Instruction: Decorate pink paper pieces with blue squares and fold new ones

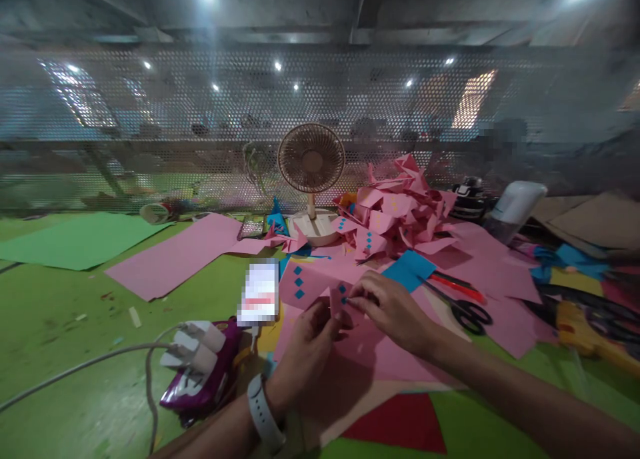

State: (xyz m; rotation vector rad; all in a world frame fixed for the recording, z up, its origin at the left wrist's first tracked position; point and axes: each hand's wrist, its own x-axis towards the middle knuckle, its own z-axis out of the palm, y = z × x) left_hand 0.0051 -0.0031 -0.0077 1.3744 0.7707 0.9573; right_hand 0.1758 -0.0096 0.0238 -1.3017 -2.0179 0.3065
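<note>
Six o'clock from the fan (311, 158), the left hand (313, 329) pinches the folded pink paper (316, 287) from seven, while the right hand (387, 307), fingers narrow at three, grip unclear to me, should press the blue diamonds (343, 290) gently in line.

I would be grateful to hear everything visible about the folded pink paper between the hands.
The pink paper looks like thin card, folded, with a broad left part and a narrower right one. Blue diamonds mark both parts, three in a column on the left. The left hand grips its lower edge above a pink sheet; the right hand touches the narrow part near its diamonds.
</note>
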